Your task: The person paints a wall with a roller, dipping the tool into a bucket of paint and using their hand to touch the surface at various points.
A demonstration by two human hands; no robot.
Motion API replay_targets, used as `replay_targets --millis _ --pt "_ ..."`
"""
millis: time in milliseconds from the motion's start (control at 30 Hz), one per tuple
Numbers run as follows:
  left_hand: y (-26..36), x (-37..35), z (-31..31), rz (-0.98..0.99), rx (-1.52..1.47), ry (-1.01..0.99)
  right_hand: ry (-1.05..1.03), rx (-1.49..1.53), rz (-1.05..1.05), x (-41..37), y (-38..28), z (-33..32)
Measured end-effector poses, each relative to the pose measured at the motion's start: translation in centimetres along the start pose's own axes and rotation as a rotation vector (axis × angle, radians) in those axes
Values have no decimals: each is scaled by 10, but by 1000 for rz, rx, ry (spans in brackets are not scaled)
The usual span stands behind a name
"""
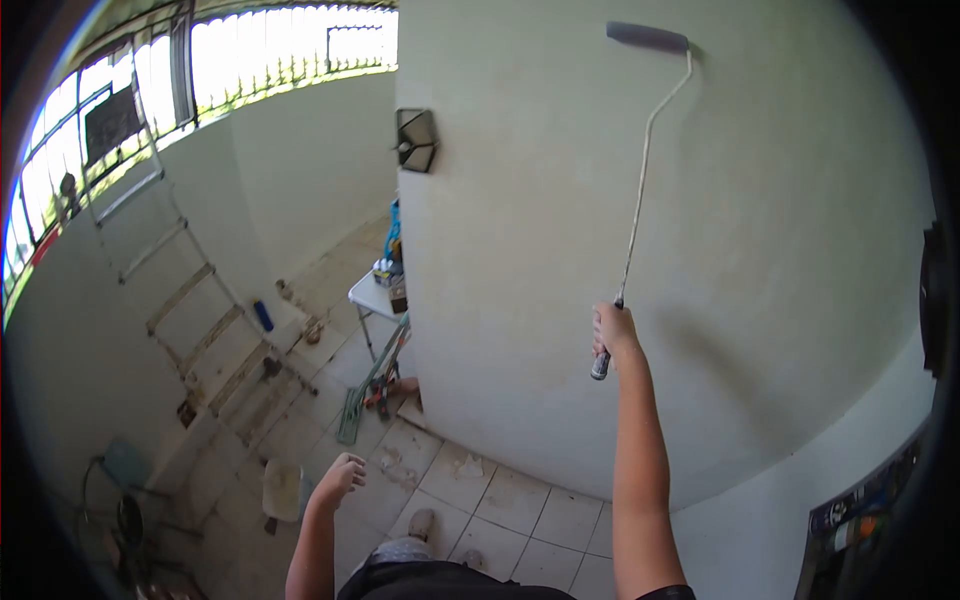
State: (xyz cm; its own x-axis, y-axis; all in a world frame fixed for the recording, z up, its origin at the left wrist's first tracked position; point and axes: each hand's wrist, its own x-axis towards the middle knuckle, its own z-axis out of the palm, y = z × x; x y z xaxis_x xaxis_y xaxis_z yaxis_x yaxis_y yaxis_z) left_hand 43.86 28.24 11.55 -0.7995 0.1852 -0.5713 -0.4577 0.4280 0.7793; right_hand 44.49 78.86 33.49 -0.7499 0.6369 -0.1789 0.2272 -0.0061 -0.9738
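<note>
My right hand (616,330) is closed around the dark grip of a paint roller (648,37), arm stretched forward. From the grip a long, bent, pale rod rises to the grey roller sleeve, which lies against the upper part of the pale wall (520,230). Low in front of my body, my left hand (343,478) hangs with its fingers curled in, and I see nothing in it. Below and beside it, a whitish paint tray or container (284,490) sits on the floor.
A ladder (205,300) leans at the left by the barred window. A small white table (372,295) bears bottles and boxes near the wall corner. A green-headed mop or broom (350,415) stands beside it. A lantern-shaped wall lamp (416,140) juts out. White tiles (510,505) cover the floor.
</note>
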Motion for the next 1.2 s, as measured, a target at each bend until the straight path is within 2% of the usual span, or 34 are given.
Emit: replay_targets --millis 100,200,233,267,333,433,533,633,767,933,1067,1200 --pt "-49 -21 -17 -109 -20 16 -42 -78 122 13 161 63" --pt "-78 -41 -37 -188 39 25 -161 -74 366 -50 321 122" --pt "-84 -50 -43 -184 46 62 -108 -176 437 -77 375 140" --pt "-90 -55 -47 -175 57 93 -46 -285 374 -111 419 151" --pt "-128 -49 -52 -61 -6 189 -126 -294 520 -176 455 159" --pt "-157 -49 -49 -99 71 269 -293 -285 847 -216 475 155" --pt "-199 -43 -38 -78 371 213 -396 -412 941 -219 487 149" --pt "-217 -46 -31 -215 412 32 -520 -597 826 -203 483 155" --pt "-238 -44 -38 -287 368 -51 -742 -791 829 -179 463 186" --pt "-277 -25 -71 -310 297 10 -1006 -966 620 -186 433 251" --pt "-291 -4 -111 -357 223 76 -1078 -982 694 -196 436 318" --pt "-323 33 -131 -417 91 247 -1206 -979 762 -201 441 403"
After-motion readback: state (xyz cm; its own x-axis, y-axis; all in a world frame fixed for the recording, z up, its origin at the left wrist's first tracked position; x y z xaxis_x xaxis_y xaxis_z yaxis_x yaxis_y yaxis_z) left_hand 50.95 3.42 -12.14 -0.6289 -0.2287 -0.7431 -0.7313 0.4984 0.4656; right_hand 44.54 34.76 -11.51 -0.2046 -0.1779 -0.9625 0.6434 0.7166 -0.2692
